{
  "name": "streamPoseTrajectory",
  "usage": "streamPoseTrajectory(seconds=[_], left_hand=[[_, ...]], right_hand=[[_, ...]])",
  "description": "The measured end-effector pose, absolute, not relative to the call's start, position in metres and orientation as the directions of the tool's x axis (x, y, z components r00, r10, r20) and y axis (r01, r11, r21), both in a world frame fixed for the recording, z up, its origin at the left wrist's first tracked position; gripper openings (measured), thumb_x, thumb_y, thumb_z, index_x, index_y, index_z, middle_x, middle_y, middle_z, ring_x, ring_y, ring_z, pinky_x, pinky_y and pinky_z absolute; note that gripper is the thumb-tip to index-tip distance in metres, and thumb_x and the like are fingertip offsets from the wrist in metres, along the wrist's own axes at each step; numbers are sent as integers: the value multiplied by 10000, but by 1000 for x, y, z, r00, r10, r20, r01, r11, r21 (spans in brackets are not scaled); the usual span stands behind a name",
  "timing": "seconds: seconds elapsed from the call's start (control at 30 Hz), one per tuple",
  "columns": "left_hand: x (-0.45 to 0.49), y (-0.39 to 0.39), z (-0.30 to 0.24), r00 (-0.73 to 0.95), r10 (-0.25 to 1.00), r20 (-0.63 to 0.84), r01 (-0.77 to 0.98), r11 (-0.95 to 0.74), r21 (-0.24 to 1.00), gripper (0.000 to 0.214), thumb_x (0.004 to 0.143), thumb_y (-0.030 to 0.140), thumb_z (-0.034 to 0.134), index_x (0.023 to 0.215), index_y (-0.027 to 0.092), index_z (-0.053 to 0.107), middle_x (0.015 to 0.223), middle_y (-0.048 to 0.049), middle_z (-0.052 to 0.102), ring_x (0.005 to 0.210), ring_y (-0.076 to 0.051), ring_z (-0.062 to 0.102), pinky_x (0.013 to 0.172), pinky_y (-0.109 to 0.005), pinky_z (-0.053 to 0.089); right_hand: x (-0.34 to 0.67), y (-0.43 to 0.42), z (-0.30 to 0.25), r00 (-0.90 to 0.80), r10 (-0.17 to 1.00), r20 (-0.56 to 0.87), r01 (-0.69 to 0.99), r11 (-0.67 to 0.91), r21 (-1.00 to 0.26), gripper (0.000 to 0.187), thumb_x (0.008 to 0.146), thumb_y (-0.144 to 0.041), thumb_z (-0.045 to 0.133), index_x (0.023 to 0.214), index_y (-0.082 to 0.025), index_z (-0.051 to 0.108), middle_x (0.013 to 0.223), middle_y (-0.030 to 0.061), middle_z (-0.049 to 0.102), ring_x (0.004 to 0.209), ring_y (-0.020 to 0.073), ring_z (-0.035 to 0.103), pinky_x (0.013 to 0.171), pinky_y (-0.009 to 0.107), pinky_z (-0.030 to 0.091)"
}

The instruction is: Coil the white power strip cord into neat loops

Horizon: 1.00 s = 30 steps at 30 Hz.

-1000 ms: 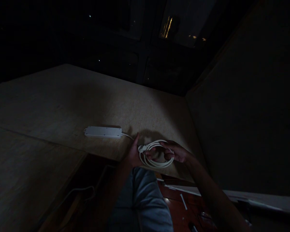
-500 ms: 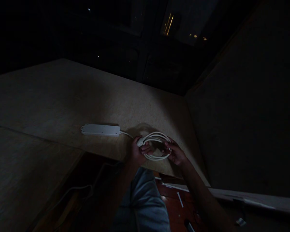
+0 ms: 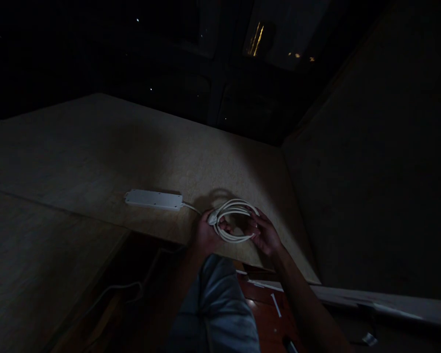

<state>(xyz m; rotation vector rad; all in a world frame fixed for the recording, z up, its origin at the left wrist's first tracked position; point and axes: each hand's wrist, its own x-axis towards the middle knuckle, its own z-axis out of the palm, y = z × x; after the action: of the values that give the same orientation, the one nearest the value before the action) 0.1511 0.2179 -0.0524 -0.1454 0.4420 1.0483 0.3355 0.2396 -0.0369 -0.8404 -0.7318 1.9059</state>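
Observation:
A white power strip (image 3: pixel 154 199) lies on the pale stone-like ledge, with its cord running right toward my hands. The cord is wound into a loose white coil (image 3: pixel 235 201) of several loops, held just above the ledge's front edge. My left hand (image 3: pixel 207 234) is closed on the coil's left side, where the pale plug (image 3: pixel 212 217) sits against the loops. On the right side, my right hand (image 3: pixel 265 234) has its fingers wrapped around the same coil. Some fingertips are hidden in shadow inside the ring.
Dark window panes (image 3: pixel 191 93) stand behind the ledge (image 3: pixel 95 152), and a dark wall (image 3: pixel 367 196) rises at the right. Below are my trousered leg (image 3: pixel 226 309), a reddish floor (image 3: pixel 257 311) with a thin white strip (image 3: pixel 276 305), and another light cable (image 3: pixel 113 287) at lower left.
My right hand has shifted slightly on the coil, its fingers now more inside the ring. The loops look a little rounder and tilted. The power strip stays in place on the ledge.

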Motion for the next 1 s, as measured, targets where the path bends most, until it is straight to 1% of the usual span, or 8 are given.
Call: streamPoseTrajectory(seconds=[0.13,0.3,0.4,0.5,0.63,0.73,0.87,1.0], left_hand=[[145,209,-61,480,752,-452,-808,579,104,349,915,271,449,730,71,667,644,-110,631,644,-202,634,788,-369,522],[142,206,-62,532,744,-405,-806,591,28,330,907,297,462,854,72,698,757,-145,691,712,-245,679,860,-454,513],[139,207,-60,523,747,-411,-820,573,-1,372,924,357,451,895,86,704,810,-147,711,742,-254,692,872,-478,510],[138,206,-61,499,772,-394,-836,548,16,406,930,409,459,943,89,707,819,-140,718,787,-258,702,865,-449,520],[141,206,-67,559,750,-353,-780,620,83,304,927,296,487,1003,103,708,820,-127,728,731,-230,705,801,-379,530],[143,209,-70,609,707,-360,-723,681,115,286,928,298,511,1019,112,707,836,-125,733,678,-222,694,741,-356,528],[142,215,-63,600,703,-380,-719,683,128,268,941,300,511,958,109,699,771,-104,714,611,-195,661,721,-345,522],[148,218,-54,540,711,-449,-728,663,175,220,932,240,521,795,110,636,550,-20,580,416,-118,500,613,-307,496]], right_hand=[[344,249,-29,-418,852,-315,-417,-488,-767,340,734,-254,771,988,-179,558,563,-107,331,420,14,163,416,149,296],[347,265,-20,-471,774,-423,-297,-591,-750,323,718,-229,769,926,-171,529,549,-110,326,410,13,136,384,145,237],[350,279,-18,-535,672,-512,-177,-682,-710,317,732,-215,747,969,-156,544,550,-112,321,406,12,120,377,142,213],[355,295,-20,-594,557,-580,-66,-752,-656,270,746,-187,700,963,-152,542,556,-107,318,397,13,129,374,138,207],[355,312,-29,-653,376,-657,113,-810,-576,190,746,-177,658,841,-158,495,540,-109,301,384,11,112,361,127,203],[343,322,-30,-691,220,-689,307,-773,-555,234,739,-201,677,759,-164,447,516,-108,312,384,4,116,356,109,206],[313,337,-22,-712,78,-698,512,-623,-591,225,713,-223,709,790,-152,509,493,-105,352,369,1,160,343,98,220],[285,349,-20,-700,169,-694,580,-432,-691,280,679,-202,755,910,-151,605,554,-69,510,352,13,292,339,120,302]])
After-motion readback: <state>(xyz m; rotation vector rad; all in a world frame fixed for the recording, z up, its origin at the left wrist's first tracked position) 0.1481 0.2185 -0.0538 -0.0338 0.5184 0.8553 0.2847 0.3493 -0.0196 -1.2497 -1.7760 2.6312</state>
